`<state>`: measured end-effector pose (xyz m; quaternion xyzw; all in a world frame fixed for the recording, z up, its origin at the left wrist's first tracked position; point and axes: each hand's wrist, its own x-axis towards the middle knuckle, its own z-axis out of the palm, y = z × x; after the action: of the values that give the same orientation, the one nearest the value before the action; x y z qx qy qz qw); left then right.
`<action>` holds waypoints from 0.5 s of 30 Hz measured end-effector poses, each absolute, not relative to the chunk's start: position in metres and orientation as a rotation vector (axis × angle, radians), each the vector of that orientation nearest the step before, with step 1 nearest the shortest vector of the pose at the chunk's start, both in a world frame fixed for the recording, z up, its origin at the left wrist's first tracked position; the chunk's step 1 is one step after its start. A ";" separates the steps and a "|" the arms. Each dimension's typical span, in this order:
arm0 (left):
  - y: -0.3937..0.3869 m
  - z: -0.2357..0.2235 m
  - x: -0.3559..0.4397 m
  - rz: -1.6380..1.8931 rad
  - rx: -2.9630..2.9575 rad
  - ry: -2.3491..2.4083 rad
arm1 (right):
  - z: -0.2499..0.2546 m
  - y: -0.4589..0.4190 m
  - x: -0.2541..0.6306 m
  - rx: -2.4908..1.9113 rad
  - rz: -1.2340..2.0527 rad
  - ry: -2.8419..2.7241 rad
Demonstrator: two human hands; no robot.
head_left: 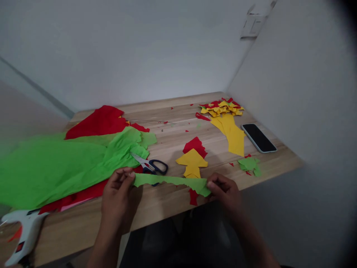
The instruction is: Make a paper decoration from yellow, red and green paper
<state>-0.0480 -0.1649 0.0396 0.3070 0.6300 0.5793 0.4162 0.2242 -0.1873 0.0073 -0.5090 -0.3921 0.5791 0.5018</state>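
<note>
Left hand (pixel 117 191) and right hand (pixel 225 190) are closest, reaching in at the front of the table (pixel 83 227) with a green strip (pixel 167 179) stretched between them. Its long axis runs crosswise from one set of fingers to the other, the right end dipping a little toward the person, so neither hand is nearer: each has an end. On the left, thumb and forefinger are pinched together on the paper with the other fingers curled in; on the right, the thumb presses the end against bent fingers, no gap showing. As I see it, the strip seems held just clear of the wood, its near edge ragged. It crosses in front of the foot of a yellow cutout (pixel 192 160), which lies nearer the right hand. Scissors (pixel 147 164) rest just beyond the left hand, blades on green paper (pixel 69 160), one handle loop partly behind the strip.
</note>
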 end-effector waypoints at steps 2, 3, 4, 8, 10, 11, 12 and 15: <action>-0.168 0.037 -0.051 1.469 0.804 1.598 | 0.009 -0.187 0.222 -1.311 1.365 -0.989; -0.170 0.035 -0.053 1.474 0.817 1.602 | 0.009 -0.188 0.222 -1.333 1.325 -1.007; -0.171 0.034 -0.054 1.472 0.833 1.601 | 0.009 -0.188 0.222 -1.350 1.275 -1.025; -0.171 0.033 -0.048 1.456 0.884 1.603 | 0.009 -0.186 0.232 -1.467 1.127 -1.176; -0.163 0.035 -0.035 1.438 0.857 1.574 | 0.013 -0.175 0.237 -1.514 1.118 -1.275; -0.156 0.036 -0.026 1.417 0.837 1.536 | 0.016 -0.166 0.239 -1.510 1.123 -1.315; -0.147 0.039 -0.016 1.382 0.828 1.482 | 0.020 -0.154 0.240 -1.493 1.138 -1.341; -0.110 0.049 0.017 1.297 0.847 1.285 | 0.033 -0.114 0.239 -1.395 1.211 -1.342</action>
<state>0.0170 -0.1104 0.0488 0.3556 0.5393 0.5445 0.5350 0.2391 -0.1136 0.0335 -0.5554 -0.5345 0.4822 0.4163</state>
